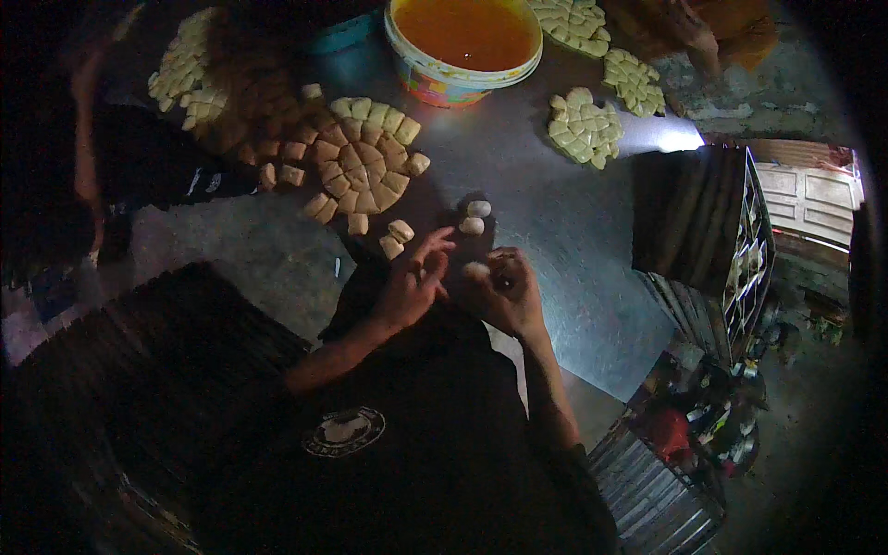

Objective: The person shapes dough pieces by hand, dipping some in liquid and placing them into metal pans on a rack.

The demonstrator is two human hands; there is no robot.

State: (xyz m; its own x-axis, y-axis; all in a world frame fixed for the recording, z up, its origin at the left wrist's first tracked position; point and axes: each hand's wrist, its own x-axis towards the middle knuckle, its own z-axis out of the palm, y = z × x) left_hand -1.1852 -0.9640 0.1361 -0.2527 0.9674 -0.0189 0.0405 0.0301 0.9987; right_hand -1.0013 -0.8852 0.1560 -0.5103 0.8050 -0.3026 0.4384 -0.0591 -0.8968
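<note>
Over the metal table's near edge, my left hand (416, 285) has its fingers spread, holding nothing that I can see. Close beside it, my right hand (511, 294) is curled, with a small pale dough piece (476, 270) at its fingertips; the exact grip is dim. Just beyond both hands lie two rounded dough balls, a farther one (478, 209) and a nearer one (471, 225). Two loose dough pieces (396, 239) rest to the left of my left hand. Farther left sits a round of dough cut into many chunks (356, 171).
A bucket of orange liquid (462, 91) stands at the table's far side. More cut dough (585, 128) lies to its right and at the far left (185, 65). Other people's arms show at the left (86, 148) and far right (694, 37). A dark rack (703, 217) stands right.
</note>
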